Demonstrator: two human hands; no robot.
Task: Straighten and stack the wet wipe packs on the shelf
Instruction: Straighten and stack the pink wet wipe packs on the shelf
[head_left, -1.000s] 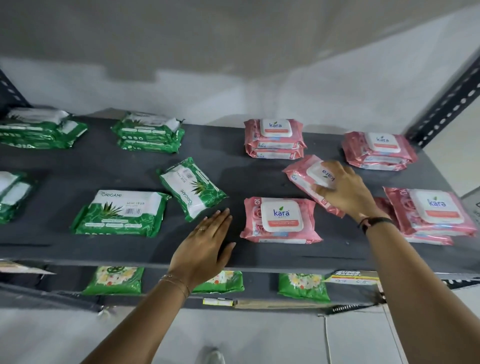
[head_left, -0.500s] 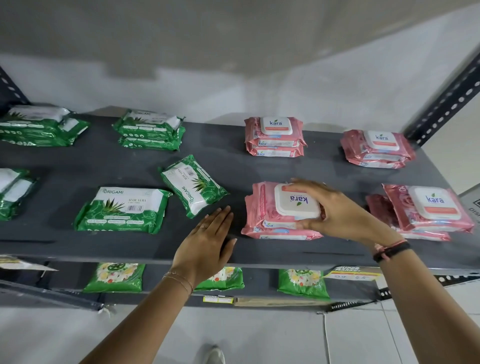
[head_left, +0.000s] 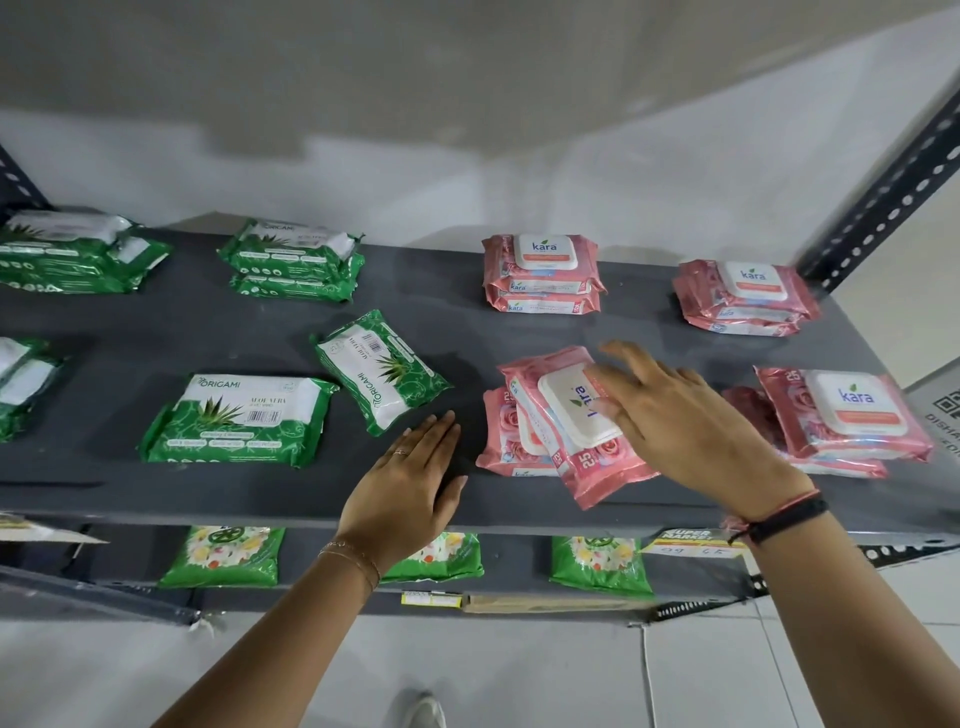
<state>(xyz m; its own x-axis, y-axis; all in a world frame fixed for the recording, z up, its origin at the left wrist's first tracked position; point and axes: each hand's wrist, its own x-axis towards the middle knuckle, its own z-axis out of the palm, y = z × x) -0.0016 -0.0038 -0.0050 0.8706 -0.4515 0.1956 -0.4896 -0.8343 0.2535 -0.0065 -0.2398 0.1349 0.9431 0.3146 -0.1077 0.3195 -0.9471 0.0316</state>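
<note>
A pink Kara wipe pack (head_left: 576, 431) lies crooked on top of another pink pack (head_left: 501, 441) near the front of the dark grey shelf (head_left: 208, 332). My right hand (head_left: 685, 415) hovers over its white lid with fingers spread, fingertips touching or just above it. My left hand (head_left: 410, 488) rests flat and open on the shelf's front edge, holding nothing. A tilted green Origami pack (head_left: 382, 371) lies just beyond it, beside a straight green pack (head_left: 239, 421).
Stacked pink packs sit at the back (head_left: 543, 273), back right (head_left: 745, 299) and front right (head_left: 841, 415). Green stacks stand at the back (head_left: 293, 260) and far left (head_left: 67, 252). A perforated upright (head_left: 883, 197) bounds the right side. Green packets (head_left: 223, 556) lie on the lower shelf.
My right hand carried the loose pink pack onto the front pink pack, then let go; the pack now lies askew. My left hand has stayed in place.
</note>
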